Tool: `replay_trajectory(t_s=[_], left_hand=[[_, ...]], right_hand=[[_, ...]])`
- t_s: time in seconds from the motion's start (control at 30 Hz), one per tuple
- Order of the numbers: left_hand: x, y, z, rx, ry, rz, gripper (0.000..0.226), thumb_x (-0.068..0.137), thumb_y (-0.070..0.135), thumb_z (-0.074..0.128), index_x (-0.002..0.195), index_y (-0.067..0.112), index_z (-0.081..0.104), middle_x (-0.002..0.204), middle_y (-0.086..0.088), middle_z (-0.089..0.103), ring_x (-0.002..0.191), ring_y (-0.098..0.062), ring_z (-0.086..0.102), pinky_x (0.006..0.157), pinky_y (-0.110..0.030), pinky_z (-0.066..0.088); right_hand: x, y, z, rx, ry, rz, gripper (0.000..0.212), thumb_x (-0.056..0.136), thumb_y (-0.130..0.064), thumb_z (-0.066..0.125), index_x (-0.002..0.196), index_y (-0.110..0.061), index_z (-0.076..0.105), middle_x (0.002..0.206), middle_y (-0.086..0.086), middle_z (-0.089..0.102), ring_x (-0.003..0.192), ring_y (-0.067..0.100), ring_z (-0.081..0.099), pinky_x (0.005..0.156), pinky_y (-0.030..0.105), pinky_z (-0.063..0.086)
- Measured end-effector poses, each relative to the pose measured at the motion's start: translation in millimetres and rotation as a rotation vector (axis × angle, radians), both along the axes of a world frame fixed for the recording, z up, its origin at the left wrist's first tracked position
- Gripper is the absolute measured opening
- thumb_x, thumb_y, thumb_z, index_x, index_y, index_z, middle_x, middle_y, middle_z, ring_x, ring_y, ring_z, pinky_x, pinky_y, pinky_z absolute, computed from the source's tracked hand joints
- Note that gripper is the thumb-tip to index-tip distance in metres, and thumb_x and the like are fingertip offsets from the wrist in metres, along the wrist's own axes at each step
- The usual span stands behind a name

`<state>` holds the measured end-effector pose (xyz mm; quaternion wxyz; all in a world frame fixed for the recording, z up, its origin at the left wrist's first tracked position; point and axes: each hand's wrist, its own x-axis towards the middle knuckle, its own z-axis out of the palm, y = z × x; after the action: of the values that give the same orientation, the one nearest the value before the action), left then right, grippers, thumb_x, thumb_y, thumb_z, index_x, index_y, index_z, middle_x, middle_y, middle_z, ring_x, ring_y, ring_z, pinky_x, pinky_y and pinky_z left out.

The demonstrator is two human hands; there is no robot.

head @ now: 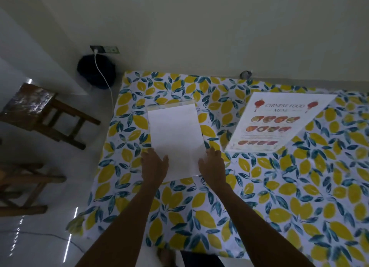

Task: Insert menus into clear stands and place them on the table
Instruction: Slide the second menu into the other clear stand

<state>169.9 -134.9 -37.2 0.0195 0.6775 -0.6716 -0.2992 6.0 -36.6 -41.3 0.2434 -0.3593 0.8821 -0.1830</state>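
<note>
Head view: both arms reach forward. The left hand (154,163) and the right hand (212,164) lie flat with straight fingers, pressing the near edges of the blank white paper sheet (175,131) inside the clear plastic stand (171,105), which lies on the lemon-print tablecloth (259,187).

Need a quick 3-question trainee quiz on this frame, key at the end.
1. True or false: the printed menu lies to the right of the white sheet.
2. How many hands touch the white sheet? A. none B. one C. two
3. Fill in: the tablecloth is printed with ____.
Key: 1 true; 2 C, the left hand and right hand rest at its near end, one on each side; 3 lemons.
</note>
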Motion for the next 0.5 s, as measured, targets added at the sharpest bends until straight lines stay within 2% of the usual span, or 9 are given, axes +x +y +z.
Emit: replay_trajectory(t_s=[0.1,0.27,0.5], left_hand=[[4.2,-2.0,-1.1,0.021,0.091,0.048,0.059,0.089,0.03,0.067,0.133,-0.003,0.047,0.127,-0.026,0.053,0.12,-0.042,0.05,0.101,-0.048,0.043],[15.6,-0.4,11.7,0.014,0.164,0.071,0.047,0.089,0.026,0.066,0.124,-0.001,0.051,0.119,-0.024,0.061,0.112,-0.04,0.058,0.091,-0.044,0.048],[44.0,27.8,55.8,-0.002,0.271,0.096,0.046,0.091,0.023,0.063,0.128,0.0,0.048,0.12,-0.022,0.063,0.11,-0.039,0.059,0.085,-0.041,0.046]], right_hand=[[0.8,0.3,1.0,-0.029,-0.033,-0.025,0.037,0.083,-0.019,0.06,0.115,-0.002,0.051,0.11,0.019,0.053,0.098,0.039,0.054,0.084,0.046,0.046],[2.8,13.4,10.2,-0.055,-0.132,-0.083,0.038,0.085,-0.02,0.061,0.118,-0.006,0.052,0.111,0.016,0.064,0.103,0.036,0.061,0.086,0.042,0.047],[23.4,56.2,59.7,-0.122,-0.111,-0.142,0.038,0.089,-0.025,0.061,0.124,-0.01,0.056,0.118,0.012,0.069,0.11,0.032,0.063,0.087,0.035,0.048]])
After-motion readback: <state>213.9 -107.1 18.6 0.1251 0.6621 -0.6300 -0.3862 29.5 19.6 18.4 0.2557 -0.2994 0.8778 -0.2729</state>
